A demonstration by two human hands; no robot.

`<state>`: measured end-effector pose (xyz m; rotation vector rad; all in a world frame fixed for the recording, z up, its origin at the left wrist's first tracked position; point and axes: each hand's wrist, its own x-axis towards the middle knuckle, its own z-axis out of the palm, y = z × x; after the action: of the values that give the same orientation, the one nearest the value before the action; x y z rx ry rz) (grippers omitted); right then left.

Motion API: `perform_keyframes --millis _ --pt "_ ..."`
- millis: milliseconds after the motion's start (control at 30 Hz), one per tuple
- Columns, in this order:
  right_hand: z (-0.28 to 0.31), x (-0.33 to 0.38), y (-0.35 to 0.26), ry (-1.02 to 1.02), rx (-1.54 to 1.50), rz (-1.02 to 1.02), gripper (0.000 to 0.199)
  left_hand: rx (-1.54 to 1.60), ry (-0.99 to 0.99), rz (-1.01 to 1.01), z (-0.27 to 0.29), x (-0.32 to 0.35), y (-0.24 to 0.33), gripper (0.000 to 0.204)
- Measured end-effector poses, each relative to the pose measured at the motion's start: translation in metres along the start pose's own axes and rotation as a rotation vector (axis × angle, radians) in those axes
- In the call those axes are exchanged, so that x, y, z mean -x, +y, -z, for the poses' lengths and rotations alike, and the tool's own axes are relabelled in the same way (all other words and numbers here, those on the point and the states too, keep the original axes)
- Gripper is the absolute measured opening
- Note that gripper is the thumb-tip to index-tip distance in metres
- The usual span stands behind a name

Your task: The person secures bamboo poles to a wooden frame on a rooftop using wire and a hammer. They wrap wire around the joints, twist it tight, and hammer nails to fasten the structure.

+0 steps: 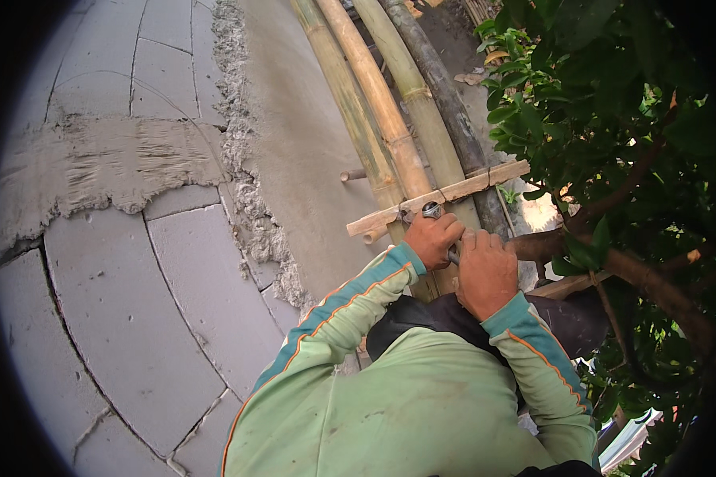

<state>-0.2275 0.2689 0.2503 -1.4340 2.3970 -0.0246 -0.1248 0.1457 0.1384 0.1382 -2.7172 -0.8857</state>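
Here, pliers point(435, 213) nose-up along bamboo poles point(390, 111)

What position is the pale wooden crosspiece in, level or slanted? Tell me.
Slanted. The pale wooden crosspiece runs across the upright bamboo poles with its right end higher than its left; both hands, left hand and right hand, work at it.

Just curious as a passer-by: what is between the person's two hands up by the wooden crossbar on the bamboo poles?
In the head view, a small metal tool runs between the left hand and right hand.
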Motion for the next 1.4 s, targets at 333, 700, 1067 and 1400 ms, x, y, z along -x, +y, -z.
perform_keyframes --millis 333,700,1067,1400 --pt "-0.097 -0.029 0.076 -0.029 0.059 0.045 0.014 -0.223 -0.438 0.348 -0.040 -0.046 0.012 0.022" --pt "-0.032 -0.008 0.052 -0.496 -0.050 0.068 0.026 -0.113 -0.039 0.065 0.015 -0.019 0.053 0.046" --pt "-0.032 0.012 0.040 -0.286 -0.151 -0.170 0.047 -0.173 0.227 0.540 0.054 0.070 -0.020 0.054" --pt "-0.006 -0.017 0.030 0.254 0.255 0.143 0.061 -0.208 -0.200 0.836 0.040 0.067 -0.055 0.060"
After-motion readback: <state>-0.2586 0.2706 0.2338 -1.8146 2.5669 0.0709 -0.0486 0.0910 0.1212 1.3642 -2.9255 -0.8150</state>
